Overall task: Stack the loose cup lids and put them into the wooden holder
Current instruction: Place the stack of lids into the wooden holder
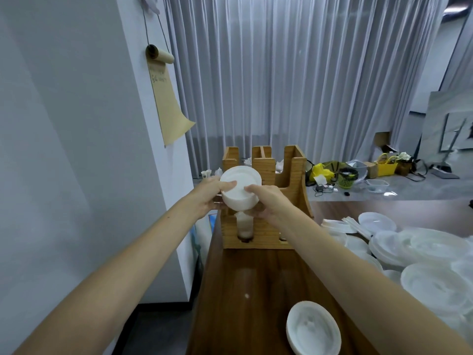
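A stack of white cup lids [240, 187] is held tilted between both hands, right in front of the left slot of the wooden holder [291, 190]. My left hand [208, 194] grips the stack's left side with the thumb on top. My right hand [270, 201] grips its right side. Many loose white lids [414, 254] lie heaped on the table at the right. A short stack of lids [313, 327] rests near the front edge.
The wooden table [245, 283] is narrow, with a white wall close on the left. A stack of clear cups [245, 226] sits in the holder's lower front hole. Beyond lie a grey counter with a green basket [347, 178], yellow bags and boxes.
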